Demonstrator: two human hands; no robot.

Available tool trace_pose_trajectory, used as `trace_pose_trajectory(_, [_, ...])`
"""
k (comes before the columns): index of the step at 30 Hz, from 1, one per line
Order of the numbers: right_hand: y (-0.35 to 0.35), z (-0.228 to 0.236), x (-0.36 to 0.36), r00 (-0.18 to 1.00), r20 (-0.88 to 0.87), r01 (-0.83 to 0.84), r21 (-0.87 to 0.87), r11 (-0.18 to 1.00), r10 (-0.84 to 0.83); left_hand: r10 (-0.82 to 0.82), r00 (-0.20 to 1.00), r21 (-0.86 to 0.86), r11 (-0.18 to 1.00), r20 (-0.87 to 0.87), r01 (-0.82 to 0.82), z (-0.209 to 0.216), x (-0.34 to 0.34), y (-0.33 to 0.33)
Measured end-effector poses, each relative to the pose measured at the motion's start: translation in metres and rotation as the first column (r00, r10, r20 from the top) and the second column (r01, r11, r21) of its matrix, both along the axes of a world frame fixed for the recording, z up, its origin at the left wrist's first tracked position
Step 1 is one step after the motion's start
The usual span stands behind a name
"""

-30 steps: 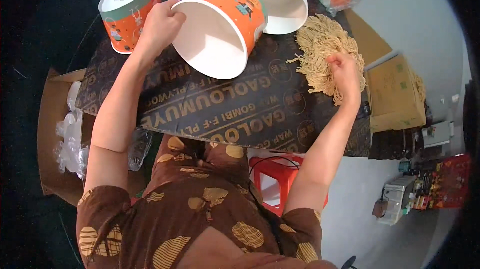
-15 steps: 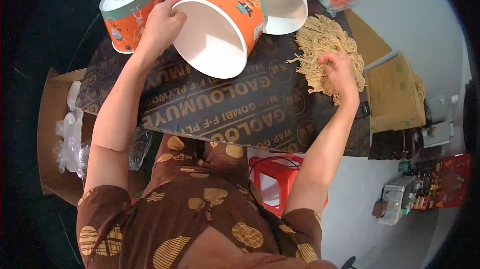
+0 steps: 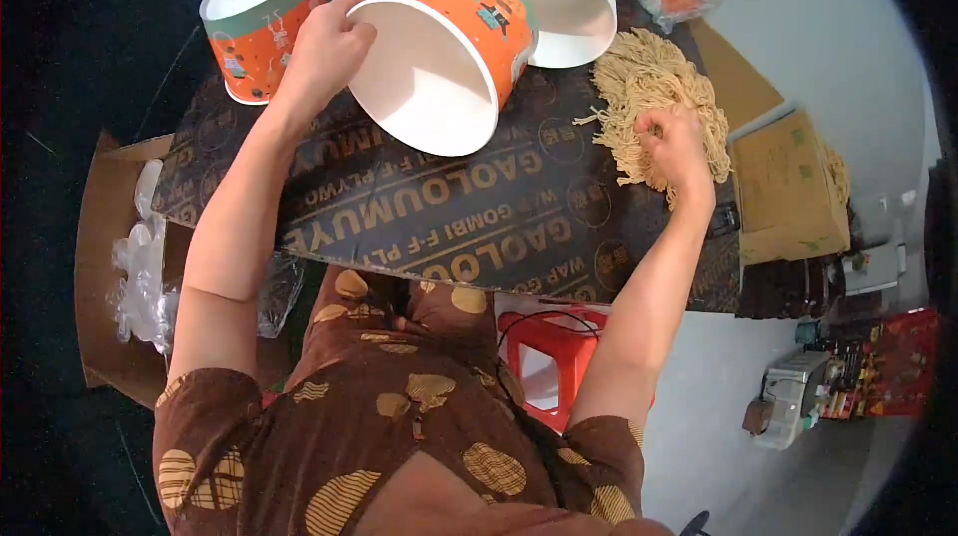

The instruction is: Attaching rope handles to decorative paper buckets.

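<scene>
I receive one view, from a wide fisheye worn on the head, at close range. I note it faces steeply down past the wearer's torso [image 3: 399, 416] to the tabletop [image 3: 424, 207], both hands [image 3: 333, 45] included; edges bend toward the rim.

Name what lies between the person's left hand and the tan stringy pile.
Head view: the tilted orange tub, held at its rim by the left hand, then dark tabletop.

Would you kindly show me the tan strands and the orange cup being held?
Tan strands [image 3: 654, 80], head view: upper middle of the pile.
Held orange cup [image 3: 436, 75], head view: white inner wall.
</scene>
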State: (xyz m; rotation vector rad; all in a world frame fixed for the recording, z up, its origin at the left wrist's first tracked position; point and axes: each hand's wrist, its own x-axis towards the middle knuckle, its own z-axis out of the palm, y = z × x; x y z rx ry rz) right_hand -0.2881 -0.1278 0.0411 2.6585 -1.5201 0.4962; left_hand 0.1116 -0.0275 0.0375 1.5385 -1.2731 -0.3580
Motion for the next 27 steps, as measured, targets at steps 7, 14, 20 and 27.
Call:
trace_pose_trajectory(7, [-0.006, -0.001, 0.0, 0.994, 0.113, -0.025, 0.09, 0.996, 0.014, 0.019, 1.0, 0.033, 0.999, 0.019, -0.02, 0.006, -0.005, 0.004])
trace_pose_trajectory(14, [0.004, 0.007, 0.013, 0.929, 0.325, -0.222, 0.111, 0.969, 0.176, 0.004, 1.0, 0.033, 0.999, 0.027, -0.005, 0.001, 0.0, 0.003])
trace_pose_trajectory(20, [0.046, 0.019, 0.075, 0.595, 0.66, -0.707, 0.159, 0.689, 0.459, -0.037, 0.999, 0.095, 0.995, -0.027, 0.039, -0.003, -0.002, -0.001])
trace_pose_trajectory(27, [0.06, 0.008, 0.094, 0.481, 0.855, -0.698, 0.238, 0.675, 0.196, -0.164, 0.975, 0.082, 0.981, -0.148, 0.178, -0.002, -0.005, 0.001])
